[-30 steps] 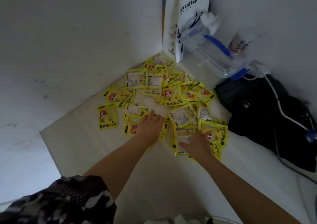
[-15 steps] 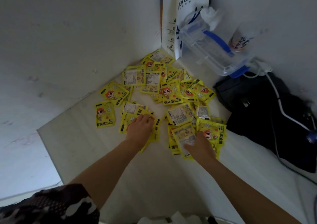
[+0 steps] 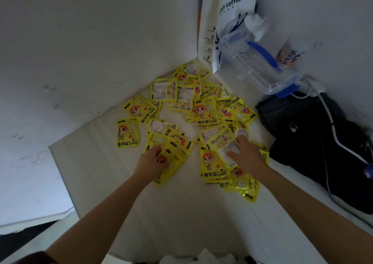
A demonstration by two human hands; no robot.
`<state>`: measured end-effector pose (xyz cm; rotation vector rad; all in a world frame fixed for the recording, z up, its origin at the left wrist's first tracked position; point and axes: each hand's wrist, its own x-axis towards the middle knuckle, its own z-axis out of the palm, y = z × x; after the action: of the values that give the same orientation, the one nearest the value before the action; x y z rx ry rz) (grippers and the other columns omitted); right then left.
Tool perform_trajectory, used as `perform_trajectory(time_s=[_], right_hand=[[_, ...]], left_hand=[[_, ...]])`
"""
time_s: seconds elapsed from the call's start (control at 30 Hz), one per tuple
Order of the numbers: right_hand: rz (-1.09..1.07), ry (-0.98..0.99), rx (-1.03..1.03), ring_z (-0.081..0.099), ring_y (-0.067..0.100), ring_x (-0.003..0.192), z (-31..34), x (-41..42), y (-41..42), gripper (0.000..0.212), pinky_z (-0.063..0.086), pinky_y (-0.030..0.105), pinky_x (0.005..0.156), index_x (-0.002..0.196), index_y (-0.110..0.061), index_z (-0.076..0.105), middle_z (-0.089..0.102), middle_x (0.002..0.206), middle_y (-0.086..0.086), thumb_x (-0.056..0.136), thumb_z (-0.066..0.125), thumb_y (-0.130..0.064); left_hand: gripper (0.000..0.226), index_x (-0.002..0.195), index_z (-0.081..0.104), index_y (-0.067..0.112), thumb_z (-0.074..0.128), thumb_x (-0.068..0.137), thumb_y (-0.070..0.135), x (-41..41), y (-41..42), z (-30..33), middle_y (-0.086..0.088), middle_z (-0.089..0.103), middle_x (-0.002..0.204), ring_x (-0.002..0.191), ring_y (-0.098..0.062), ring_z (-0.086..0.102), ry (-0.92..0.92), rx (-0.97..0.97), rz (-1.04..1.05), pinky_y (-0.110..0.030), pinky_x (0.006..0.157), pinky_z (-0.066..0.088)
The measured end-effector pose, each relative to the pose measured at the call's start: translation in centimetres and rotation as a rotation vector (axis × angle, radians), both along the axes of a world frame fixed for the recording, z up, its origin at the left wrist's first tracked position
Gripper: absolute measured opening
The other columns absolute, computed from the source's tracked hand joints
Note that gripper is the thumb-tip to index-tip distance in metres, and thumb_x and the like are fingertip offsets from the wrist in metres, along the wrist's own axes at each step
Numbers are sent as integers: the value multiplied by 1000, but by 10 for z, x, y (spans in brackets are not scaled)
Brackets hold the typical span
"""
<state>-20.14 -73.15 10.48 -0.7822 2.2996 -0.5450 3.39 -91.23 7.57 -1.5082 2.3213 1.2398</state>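
Several yellow hand-warmer packets (image 3: 205, 110) lie scattered on the pale surface (image 3: 181, 213) in the corner between white walls. My left hand (image 3: 151, 162) grips a small bunch of packets (image 3: 171, 148) at the near left of the pile, fingers curled over them. My right hand (image 3: 245, 155) is at the near right of the pile and pinches one packet (image 3: 224, 144) that shows its printed white back, thumb on top. More packets (image 3: 240, 185) lie under and in front of that hand.
A white paper coffee bag (image 3: 228, 21) stands in the corner. A clear plastic box with blue clips (image 3: 258, 65) leans beside it, next to a cup (image 3: 286, 55). A black bag (image 3: 314, 142) with a white cable (image 3: 333, 130) fills the right side.
My left hand has drawn several packets together into a bunch and closed on them. My right hand has shifted right and forward, still on the white-backed packet. The camera moved closer.
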Motion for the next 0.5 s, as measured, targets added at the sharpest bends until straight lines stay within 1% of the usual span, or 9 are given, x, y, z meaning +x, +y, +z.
perform_trajectory(time_s=[0.07, 0.1, 0.2, 0.23, 0.27, 0.3, 0.33, 0.4, 0.5], right_hand=[[119, 37, 33, 60, 30, 98, 1, -10, -14, 33, 47, 37, 74, 115, -14, 46, 61, 110, 7, 89, 64, -23], [184, 43, 46, 60, 30, 103, 1, -15, -21, 37, 47, 36, 76, 120, -13, 45, 61, 116, 8, 89, 64, -22], [371, 17, 51, 59, 28, 108, -2, -27, -43, 36, 45, 32, 76, 119, -12, 46, 60, 116, 7, 89, 65, -19], [420, 13, 74, 58, 27, 110, -3, -31, -49, 40, 46, 32, 79, 123, -13, 46, 59, 122, 7, 88, 65, -18], [464, 21, 102, 57, 27, 113, -5, -36, -55, 45, 47, 34, 83, 128, -14, 46, 58, 127, 7, 88, 66, -18], [504, 48, 145, 56, 27, 114, -7, -40, -60, 48, 48, 36, 86, 131, -14, 46, 57, 129, 8, 87, 66, -17], [548, 93, 175, 55, 27, 114, -10, -44, -64, 48, 48, 37, 88, 130, -15, 47, 56, 128, 8, 87, 66, -15], [650, 204, 223, 50, 30, 113, -15, -50, -72, 42, 47, 40, 90, 126, -16, 51, 50, 125, 9, 86, 63, -13], [772, 360, 268, 42, 33, 117, -20, -51, -82, 35, 47, 42, 91, 124, -16, 50, 40, 131, 8, 90, 54, -14]], left_hand=[[62, 135, 51, 17, 76, 79, 21, 0, -1, -3, -6, 62, 120, 92, -20, 58, -1, 15, -2, -20, 55, 46], [62, 136, 49, 16, 75, 80, 20, 0, -1, -5, -7, 61, 123, 93, -21, 58, -6, 21, -3, -18, 54, 44], [60, 135, 51, 16, 75, 79, 21, -3, -1, -11, -7, 62, 119, 92, -23, 60, -3, 48, 44, -18, 52, 45], [61, 134, 52, 16, 76, 78, 21, -5, 0, -12, -7, 62, 119, 94, -24, 61, 1, 53, 79, -21, 57, 48], [61, 134, 53, 15, 77, 78, 22, -6, 1, -13, -8, 60, 121, 100, -26, 60, -5, 35, 93, -27, 66, 51], [61, 133, 54, 13, 77, 78, 22, -7, 2, -15, -8, 56, 124, 106, -28, 59, -25, -9, 75, -31, 77, 50], [58, 131, 54, 11, 76, 78, 21, -8, 4, -17, -8, 52, 126, 110, -29, 56, -46, -64, 40, -33, 84, 48], [50, 127, 55, 10, 72, 81, 21, -9, 7, -18, -6, 46, 127, 114, -28, 50, -80, -173, -25, -36, 88, 46], [49, 131, 52, 12, 67, 85, 24, -9, 8, -21, -6, 44, 133, 120, -28, 41, -137, -257, -65, -39, 94, 44]])
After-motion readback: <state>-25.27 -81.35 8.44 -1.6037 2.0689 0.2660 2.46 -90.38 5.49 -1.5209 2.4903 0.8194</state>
